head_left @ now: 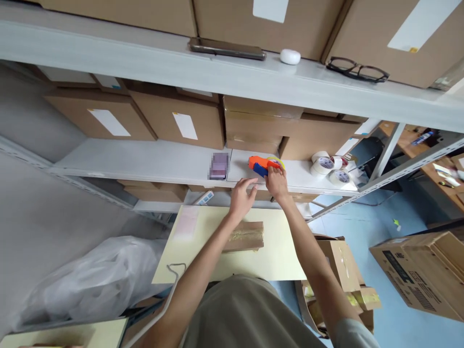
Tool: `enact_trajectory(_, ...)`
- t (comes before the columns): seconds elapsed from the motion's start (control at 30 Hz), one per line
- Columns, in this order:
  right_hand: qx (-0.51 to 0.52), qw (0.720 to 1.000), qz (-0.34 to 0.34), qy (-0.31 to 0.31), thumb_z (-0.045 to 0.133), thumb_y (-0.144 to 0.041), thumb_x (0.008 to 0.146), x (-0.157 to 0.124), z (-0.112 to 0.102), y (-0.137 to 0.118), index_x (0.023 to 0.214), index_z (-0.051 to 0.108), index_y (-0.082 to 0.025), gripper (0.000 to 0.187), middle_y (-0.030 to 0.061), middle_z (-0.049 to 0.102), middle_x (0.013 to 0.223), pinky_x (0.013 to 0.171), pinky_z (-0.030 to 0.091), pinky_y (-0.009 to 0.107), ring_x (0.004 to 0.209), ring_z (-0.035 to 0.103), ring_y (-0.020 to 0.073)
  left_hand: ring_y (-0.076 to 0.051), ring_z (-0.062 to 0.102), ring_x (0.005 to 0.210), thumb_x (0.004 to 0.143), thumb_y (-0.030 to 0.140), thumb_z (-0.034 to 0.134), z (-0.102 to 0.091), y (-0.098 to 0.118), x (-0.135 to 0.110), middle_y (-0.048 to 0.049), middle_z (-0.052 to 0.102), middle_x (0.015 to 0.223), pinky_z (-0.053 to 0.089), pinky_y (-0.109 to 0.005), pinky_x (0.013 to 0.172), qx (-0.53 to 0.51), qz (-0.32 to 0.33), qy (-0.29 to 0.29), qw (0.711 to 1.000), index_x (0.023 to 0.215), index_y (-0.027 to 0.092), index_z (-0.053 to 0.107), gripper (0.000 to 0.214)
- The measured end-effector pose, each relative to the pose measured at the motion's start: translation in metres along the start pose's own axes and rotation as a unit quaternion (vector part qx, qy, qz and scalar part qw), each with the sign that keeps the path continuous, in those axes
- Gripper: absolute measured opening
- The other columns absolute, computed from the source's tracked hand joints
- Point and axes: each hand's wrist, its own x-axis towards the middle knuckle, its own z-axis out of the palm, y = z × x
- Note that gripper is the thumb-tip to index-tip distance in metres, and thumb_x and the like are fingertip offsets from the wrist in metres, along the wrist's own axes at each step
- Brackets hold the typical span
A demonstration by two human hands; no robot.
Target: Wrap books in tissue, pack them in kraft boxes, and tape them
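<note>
My right hand [277, 183] is wrapped round the handle of an orange and blue tape dispenser [259, 164], held at the front of the middle shelf. A yellow-rimmed tape roll [276, 162] shows at its far end. Just to the left, my left hand [244, 195] hovers with fingers apart and curved, holding nothing. Below my forearms, a taped brown cardboard box [246, 236] lies on the pale yellow table [279, 263]; my left forearm hides part of it.
White tape rolls [322, 164] sit at the shelf's right. Cardboard boxes [195, 121] line the shelves. A phone [227, 49], a white case [290, 56] and glasses [358, 70] rest on the upper shelf. Boxes [340, 263] stand right of the table, a plastic bag [97, 280] left.
</note>
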Motion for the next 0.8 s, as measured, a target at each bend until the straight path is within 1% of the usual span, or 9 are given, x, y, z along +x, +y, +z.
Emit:
enact_trajectory(0.1,0.005,1.000,-0.012,0.013,0.040,-0.017,0.110,0.006,0.020,0.000,0.156,0.053,-0.003,0.050,0.0272,0.064,0.151,0.133,0.022,0.049,0.149,0.052,0.0328,-0.024,0.078,0.108,0.103,0.023,0.064,-0.005,-0.025,-0.025,-0.0092,0.082,0.118,0.064,-0.040,0.101,-0.006,-0.047,-0.009,0.999,0.119,0.023,0.079,0.022)
enact_trajectory(0.2,0.044,0.996,0.010,0.077,0.036,-0.021,0.112,-0.003,0.046,0.009,0.159,0.052,-0.008,0.052,0.0258,0.053,0.163,0.133,0.027,0.052,0.158,0.042,0.0334,-0.024,0.078,0.108,0.101,0.023,0.065,-0.014,-0.056,-0.066,-0.0093,0.082,0.119,0.063,-0.041,0.103,-0.003,-0.109,-0.005,0.994,0.119,0.023,0.079,0.023)
enact_trajectory(0.33,0.165,0.964,0.059,0.198,0.038,-0.044,0.114,-0.057,0.109,0.025,0.167,0.039,-0.010,0.062,0.0281,0.044,0.169,0.129,0.038,0.057,0.161,0.039,0.0358,-0.029,0.077,0.114,0.096,0.030,0.071,-0.036,-0.099,-0.146,-0.0152,0.078,0.129,0.063,-0.044,0.104,0.045,-0.274,0.019,0.961,0.125,0.019,0.076,0.032)
enact_trajectory(0.4,0.223,0.954,0.093,0.178,0.042,-0.059,0.112,-0.099,0.148,0.025,0.165,0.039,-0.007,0.074,0.0315,0.052,0.162,0.125,0.042,0.060,0.155,0.048,0.0396,-0.032,0.076,0.119,0.094,0.036,0.074,-0.045,-0.112,-0.184,-0.0190,0.076,0.135,0.062,-0.044,0.103,0.066,-0.369,0.023,0.927,0.129,0.016,0.074,0.041)
enact_trajectory(0.47,0.254,0.951,0.152,0.088,0.046,-0.071,0.107,-0.142,0.184,0.017,0.162,0.042,-0.001,0.089,0.0369,0.059,0.154,0.117,0.050,0.060,0.144,0.059,0.0443,-0.032,0.077,0.120,0.093,0.041,0.075,-0.048,-0.115,-0.212,-0.0188,0.077,0.134,0.061,-0.041,0.103,0.065,-0.422,0.003,0.904,0.128,0.016,0.075,0.042)
enact_trajectory(0.53,0.277,0.939,0.203,-0.018,0.050,-0.077,0.103,-0.177,0.211,0.003,0.159,0.044,0.003,0.097,0.0363,0.070,0.136,0.104,0.058,0.055,0.127,0.071,0.0451,-0.030,0.079,0.114,0.095,0.044,0.074,-0.045,-0.111,-0.226,-0.0150,0.082,0.124,0.060,-0.036,0.098,0.059,-0.435,-0.042,0.897,0.120,0.018,0.078,0.036)
enact_trajectory(0.6,0.290,0.926,0.230,-0.071,0.053,-0.078,0.101,-0.199,0.226,-0.008,0.160,0.045,0.003,0.100,0.0294,0.079,0.115,0.090,0.060,0.047,0.106,0.077,0.0416,-0.029,0.080,0.102,0.097,0.049,0.072,-0.039,-0.105,-0.229,-0.0117,0.084,0.109,0.058,-0.033,0.089,0.088,-0.433,-0.079,0.894,0.108,0.021,0.081,0.031)
enact_trajectory(0.7,0.322,0.917,0.232,-0.053,0.050,-0.076,0.103,-0.210,0.231,-0.012,0.155,0.055,-0.003,0.090,0.0142,0.079,0.091,0.075,0.055,0.037,0.080,0.073,0.0310,-0.028,0.078,0.094,0.101,0.051,0.067,-0.033,-0.101,-0.223,-0.0111,0.085,0.098,0.052,-0.031,0.080,0.150,-0.425,-0.089,0.888,0.099,0.023,0.084,0.033)
enact_trajectory(0.8,0.381,0.901,0.205,-0.031,0.040,-0.076,0.106,-0.207,0.226,-0.001,0.135,0.071,-0.009,0.079,0.0052,0.073,0.079,0.066,0.048,0.029,0.071,0.063,0.0222,-0.026,0.077,0.090,0.104,0.046,0.061,-0.037,-0.107,-0.216,-0.0098,0.085,0.095,0.048,-0.029,0.077,0.142,-0.411,-0.100,0.895,0.099,0.020,0.086,0.036)
